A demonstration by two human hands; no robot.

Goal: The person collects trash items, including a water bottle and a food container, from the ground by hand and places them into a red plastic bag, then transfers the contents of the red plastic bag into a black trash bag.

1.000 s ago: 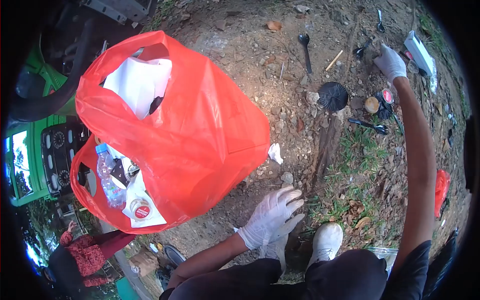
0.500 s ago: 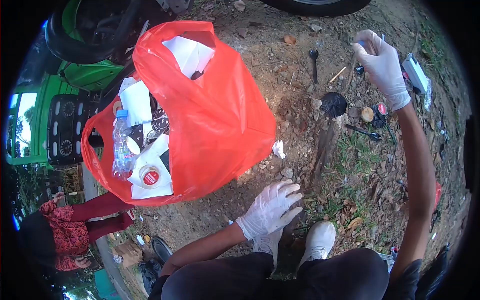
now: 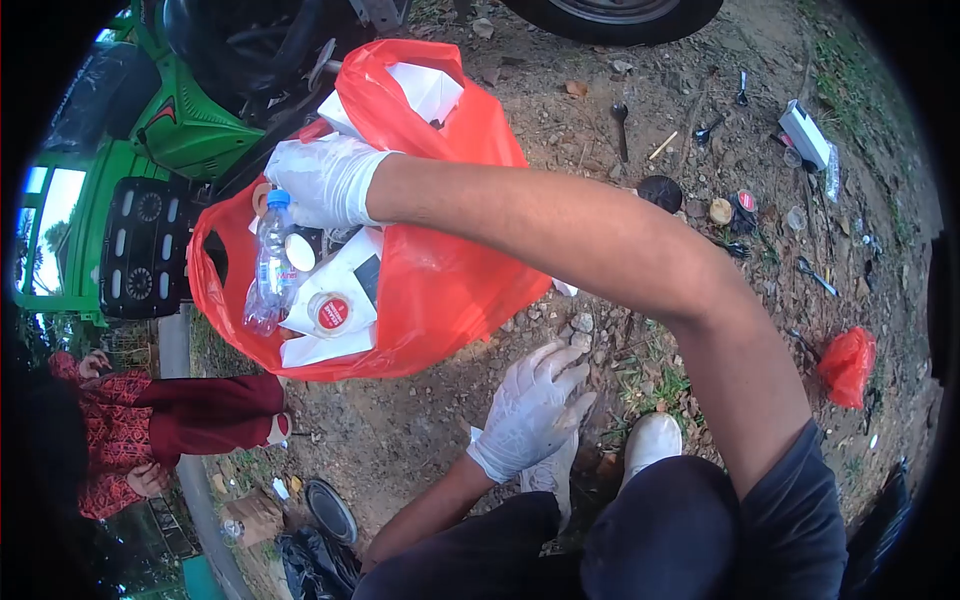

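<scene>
A large red plastic bag [image 3: 480, 290] gapes at the left, filled with litter. In its mouth lie a clear water bottle [image 3: 272, 262] with a blue cap, white paper boxes [image 3: 425, 90] and a clear cup with a red label [image 3: 328, 313]. My right hand [image 3: 325, 182], in a white disposable glove, reaches into the opening just above the bottle cap. Its fingertips are hidden, so what it holds, if anything, does not show. Below the bag, my gloved left hand [image 3: 532, 408] hangs over my knees with its fingers apart, holding nothing.
Black plastic spoons [image 3: 621, 130], a white box [image 3: 806, 135], a small red bag [image 3: 848, 367] and other litter lie on the dirt. A tyre [image 3: 620, 18] is at the top, a green vehicle [image 3: 190, 140] at the left. A person in red [image 3: 200, 420] stands at lower left.
My right hand has swung from the litter at the upper right across to the bag's opening. My left hand stays low, still open. The view has shifted slightly.
</scene>
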